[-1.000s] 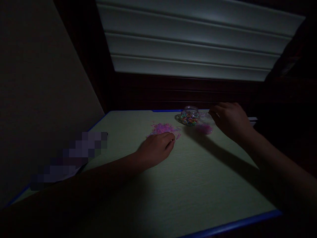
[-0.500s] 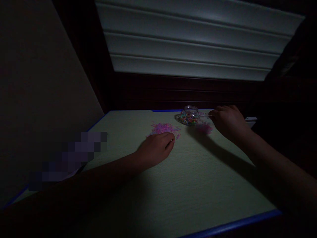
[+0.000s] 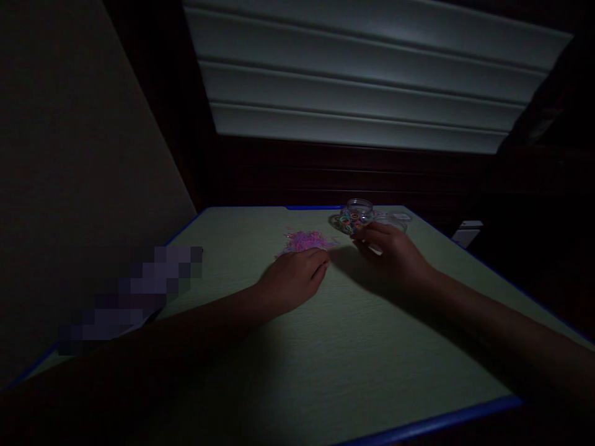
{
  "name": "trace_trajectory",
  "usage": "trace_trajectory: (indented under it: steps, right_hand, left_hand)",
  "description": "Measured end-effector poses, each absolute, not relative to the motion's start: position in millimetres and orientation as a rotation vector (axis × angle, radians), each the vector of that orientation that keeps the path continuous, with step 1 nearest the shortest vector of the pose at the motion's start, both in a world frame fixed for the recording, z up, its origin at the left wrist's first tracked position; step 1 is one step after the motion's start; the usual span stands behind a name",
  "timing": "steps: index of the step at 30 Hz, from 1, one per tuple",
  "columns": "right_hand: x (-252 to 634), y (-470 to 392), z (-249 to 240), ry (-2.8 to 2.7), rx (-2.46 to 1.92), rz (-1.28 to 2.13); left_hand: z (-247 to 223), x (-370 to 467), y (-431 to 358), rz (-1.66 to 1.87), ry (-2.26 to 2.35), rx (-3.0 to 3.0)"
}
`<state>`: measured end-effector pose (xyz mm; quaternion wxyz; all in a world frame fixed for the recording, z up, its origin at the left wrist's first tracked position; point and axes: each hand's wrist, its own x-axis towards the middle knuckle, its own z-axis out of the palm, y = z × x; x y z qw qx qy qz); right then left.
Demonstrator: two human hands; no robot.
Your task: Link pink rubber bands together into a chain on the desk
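A loose pile of small pink and purple rubber bands (image 3: pixel 307 240) lies on the table. My left hand (image 3: pixel 292 277) rests at its near edge, fingers curled and pressed together; whatever they hold is hidden. My right hand (image 3: pixel 393 253) reaches in from the right, its thumb and fingers apart, with nothing visible between them. Just beyond its fingertips stands an uncapped clear jar (image 3: pixel 352 218) with multicoloured bands inside. Behind the same hand, a second clear container (image 3: pixel 397 221) is partly covered.
The pale green table (image 3: pixel 362 353) has a blue edge (image 3: pixel 441 426). A blurred-out purplish object (image 3: pixel 149 285) lies at its left side. Slatted shutters (image 3: pixel 362 80) rise behind, and a white object (image 3: pixel 467 232) shows past the right edge.
My right hand has moved left and nearer, from beside the second container to in front of the jars, and its fingers have spread. The left hand has stayed in place.
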<state>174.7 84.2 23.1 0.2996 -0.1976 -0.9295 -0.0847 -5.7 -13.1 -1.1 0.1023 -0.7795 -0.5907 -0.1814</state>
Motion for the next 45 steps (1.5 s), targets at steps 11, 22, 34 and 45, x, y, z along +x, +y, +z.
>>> trace_trajectory:
  steps: [11, 22, 34, 45]
  right_hand:
    - [160.0, 84.2, -3.2, -2.551, -0.520, 0.069]
    - [159.4, 86.3, -6.6, -2.616, -0.501, 0.035]
    - [159.6, 80.8, -0.4, -2.637, -0.525, -0.034]
    - [161.6, 78.7, 0.7, -2.734, -0.524, -0.253]
  left_hand:
    - [-1.9, -5.6, -12.4, -0.520, -1.758, -2.285]
    - [-3.6, -6.8, -11.1, -0.528, -1.741, -2.279]
    - [-1.8, -6.5, -13.2, -0.529, -1.756, -2.308]
    - [-2.2, -6.0, -12.2, -0.525, -1.773, -2.308]
